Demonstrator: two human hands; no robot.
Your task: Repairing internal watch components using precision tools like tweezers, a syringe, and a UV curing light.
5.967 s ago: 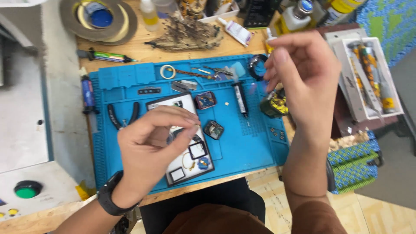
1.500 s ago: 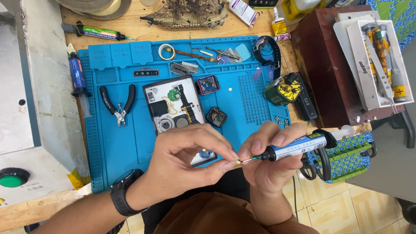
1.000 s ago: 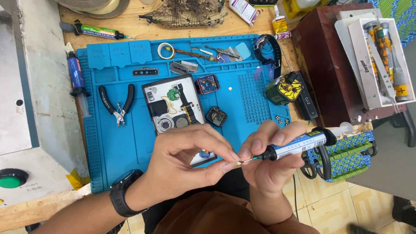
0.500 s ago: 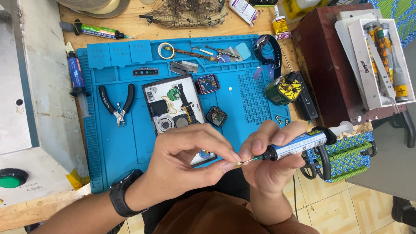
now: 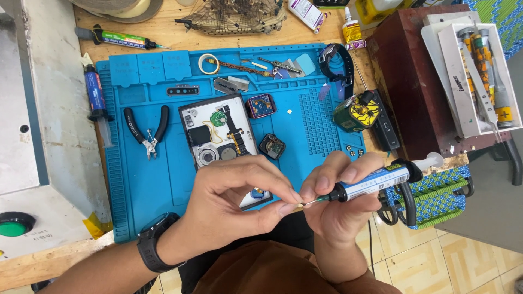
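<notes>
The left hand [image 5: 231, 198] pinches a tiny part [image 5: 298, 205] between thumb and forefinger, too small to identify, just above the near edge of the blue work mat [image 5: 163, 179]. The right hand [image 5: 340, 209] is closed around a syringe [image 5: 376, 182], with its needle tip touching that part. Behind the hands, on the mat, lie an opened device [image 5: 218, 133] and black pliers [image 5: 147, 128], well apart from the fingers.
</notes>
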